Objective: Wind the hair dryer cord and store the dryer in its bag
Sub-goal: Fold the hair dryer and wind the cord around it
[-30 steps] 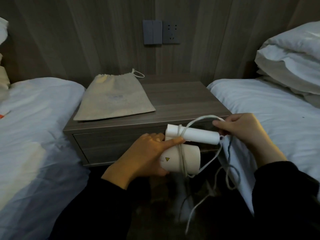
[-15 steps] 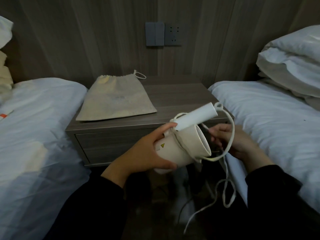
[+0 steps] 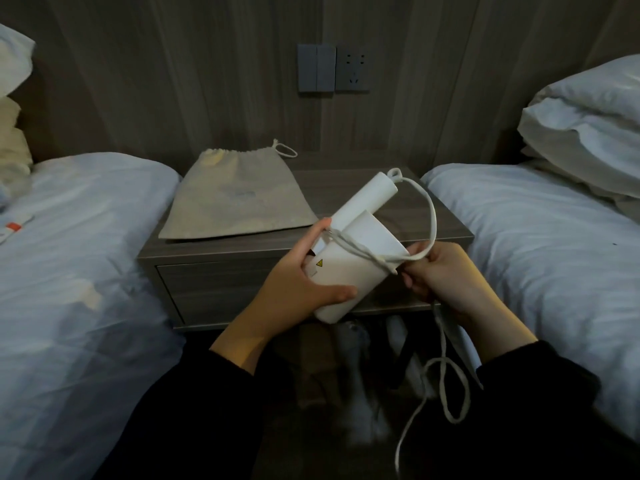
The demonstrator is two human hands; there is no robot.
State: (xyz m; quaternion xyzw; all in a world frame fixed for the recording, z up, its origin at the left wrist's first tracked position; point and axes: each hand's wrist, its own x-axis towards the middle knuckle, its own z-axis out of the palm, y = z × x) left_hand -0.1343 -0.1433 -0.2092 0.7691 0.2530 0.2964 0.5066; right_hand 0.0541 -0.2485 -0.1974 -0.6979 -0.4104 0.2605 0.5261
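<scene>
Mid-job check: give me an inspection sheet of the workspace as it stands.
Surface: nightstand, wood top, drawer shut.
Job's things: drawstring bag lies flat on the nightstand; hair dryer held in front of it, not bagged.
Clutter: small orange-marked item on left bed.
Grippers: left hand grips dryer body; right hand pinches cord.
Cables: cord looped round dryer, loose tail hanging toward floor.
Surroundings: right bed, pillows, wall socket.

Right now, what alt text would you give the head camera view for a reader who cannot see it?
A person's left hand grips a white hair dryer while the right hand holds its cord looped across the barrel; loose cord hangs below. Behind, a beige drawstring bag lies flat on a nightstand between two beds.
</scene>
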